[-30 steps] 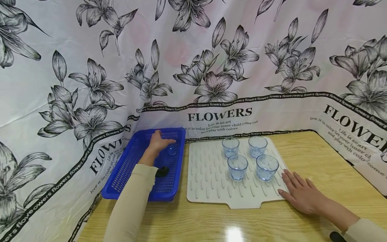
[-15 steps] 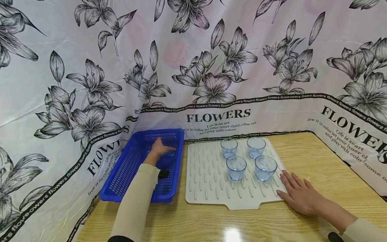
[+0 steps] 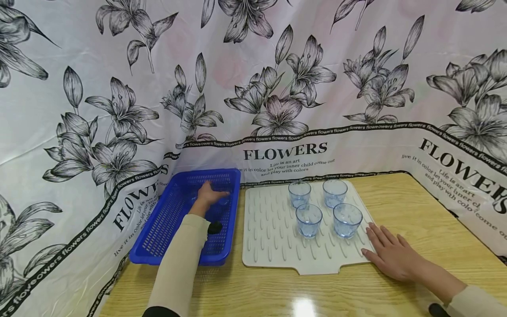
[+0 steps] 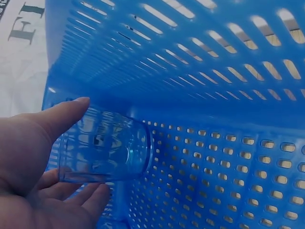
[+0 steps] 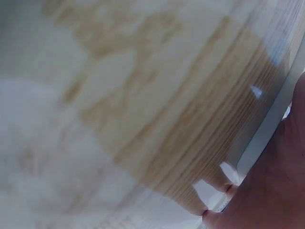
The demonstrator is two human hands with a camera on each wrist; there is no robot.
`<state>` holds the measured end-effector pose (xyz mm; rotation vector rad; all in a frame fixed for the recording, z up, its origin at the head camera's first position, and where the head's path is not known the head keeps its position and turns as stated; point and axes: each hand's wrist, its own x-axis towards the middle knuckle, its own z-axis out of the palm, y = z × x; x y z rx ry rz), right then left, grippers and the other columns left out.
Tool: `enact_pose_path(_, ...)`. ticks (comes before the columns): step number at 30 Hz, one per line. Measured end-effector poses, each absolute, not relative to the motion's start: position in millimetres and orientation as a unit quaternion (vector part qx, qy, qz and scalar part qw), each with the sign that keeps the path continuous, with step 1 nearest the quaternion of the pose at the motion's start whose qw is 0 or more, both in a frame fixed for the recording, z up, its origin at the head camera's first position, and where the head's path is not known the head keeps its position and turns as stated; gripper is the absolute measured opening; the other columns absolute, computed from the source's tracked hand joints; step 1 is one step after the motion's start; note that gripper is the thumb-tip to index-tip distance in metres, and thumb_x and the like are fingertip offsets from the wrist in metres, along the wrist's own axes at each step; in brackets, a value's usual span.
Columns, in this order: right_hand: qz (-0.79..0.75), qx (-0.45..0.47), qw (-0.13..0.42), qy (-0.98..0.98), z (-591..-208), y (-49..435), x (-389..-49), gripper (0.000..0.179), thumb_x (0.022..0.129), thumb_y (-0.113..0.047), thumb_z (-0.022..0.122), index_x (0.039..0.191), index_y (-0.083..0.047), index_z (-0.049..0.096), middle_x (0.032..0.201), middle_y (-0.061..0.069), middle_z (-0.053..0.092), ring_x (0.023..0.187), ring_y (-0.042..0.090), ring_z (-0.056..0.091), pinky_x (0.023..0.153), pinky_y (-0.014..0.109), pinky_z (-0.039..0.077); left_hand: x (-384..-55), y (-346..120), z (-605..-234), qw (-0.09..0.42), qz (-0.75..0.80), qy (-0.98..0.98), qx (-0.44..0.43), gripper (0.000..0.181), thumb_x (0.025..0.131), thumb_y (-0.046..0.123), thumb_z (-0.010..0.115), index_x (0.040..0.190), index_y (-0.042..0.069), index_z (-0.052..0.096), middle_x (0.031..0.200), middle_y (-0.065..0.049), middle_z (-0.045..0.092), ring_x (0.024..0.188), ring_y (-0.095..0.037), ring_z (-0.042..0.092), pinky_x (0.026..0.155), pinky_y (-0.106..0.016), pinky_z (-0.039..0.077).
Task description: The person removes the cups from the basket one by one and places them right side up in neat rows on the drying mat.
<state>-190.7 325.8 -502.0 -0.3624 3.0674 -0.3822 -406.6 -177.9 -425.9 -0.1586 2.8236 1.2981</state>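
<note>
My left hand (image 3: 207,197) reaches down into the blue plastic basket (image 3: 234,220). In the left wrist view its thumb lies along one side of a clear bluish drinking glass (image 4: 107,148), with the fingers (image 4: 97,198) curled against the other side. The basket's slotted wall stands right beside this glass. On the right, my right hand (image 3: 396,257) lies flat, fingertips at the right edge of the white ridged drying mat (image 3: 269,248). Several matching glasses (image 3: 309,220) stand upright on the mat's right half. The right wrist view shows mostly wood-grain tabletop and part of the hand.
The wooden table (image 3: 245,295) carries the basket at left and the mat at centre right. A curtain (image 3: 285,110) printed with flowers hangs close behind and along both sides. Another curved blue edge (image 4: 113,224) shows low in the left wrist view.
My left hand has sunk lower into the basket, over the glass, and stayed there in the last half second. The right hand and the glasses on the mat keep their places.
</note>
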Motion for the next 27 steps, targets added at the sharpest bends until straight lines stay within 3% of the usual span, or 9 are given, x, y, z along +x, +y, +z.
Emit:
enact_pose_path(18,-0.118,-0.119,0.01,0.986,-501.2,325.7,-191.0,0.076,0.107,-0.048,0.048,0.152,0.012,0.036,0.159,0.034,0.029,0.143,0.059,0.025,0.107,0.08,0.019,-394.1,-188.0,-401.7,0.0,0.445,0.894,-0.046,0.087,0.089,0.028,0.08,0.152,-0.008,0.032,0.152,-0.029,0.04,0.14,-0.046,0.041,0.113,-0.056,0.04)
enact_pose_path(27,-0.12,-0.122,0.013,0.985,-505.0,328.1,-192.7,0.078,0.107,-0.05,0.046,0.153,0.012,0.033,0.159,0.034,0.028,0.144,0.059,0.023,0.106,0.081,0.017,-382.7,-186.5,-382.8,-0.032,0.479,0.877,-0.026,0.089,0.089,0.033,0.081,0.156,0.0,0.032,0.152,-0.023,0.042,0.138,-0.042,0.044,0.11,-0.056,0.043)
